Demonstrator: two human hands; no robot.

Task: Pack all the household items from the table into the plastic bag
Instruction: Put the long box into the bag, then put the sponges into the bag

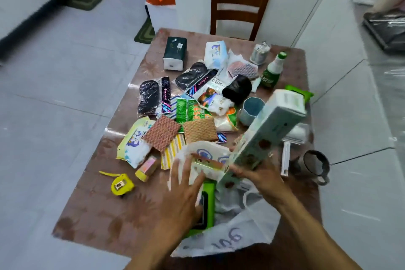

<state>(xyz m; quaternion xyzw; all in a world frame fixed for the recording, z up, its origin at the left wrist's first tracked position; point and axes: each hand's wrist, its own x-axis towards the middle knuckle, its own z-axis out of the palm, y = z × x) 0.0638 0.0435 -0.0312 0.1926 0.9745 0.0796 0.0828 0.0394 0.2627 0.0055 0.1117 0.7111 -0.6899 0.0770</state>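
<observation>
White plastic bag [230, 232] lies open on the near side of the table [92, 215], under both hands. Right hand [260, 176] grips the lower end of a long pale box [269, 129], tilted up and away over the bag mouth. Left hand [186, 190], fingers spread wide, presses on the bag's far edge. Beyond the hands many packets lie scattered; a yellow tape measure [121, 184] is left of the left hand.

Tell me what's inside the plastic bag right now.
In the plastic bag, a green flat pack shows beside the left hand, and the right hand lowers a long pale box in. Anything deeper is covered by the bag.
</observation>
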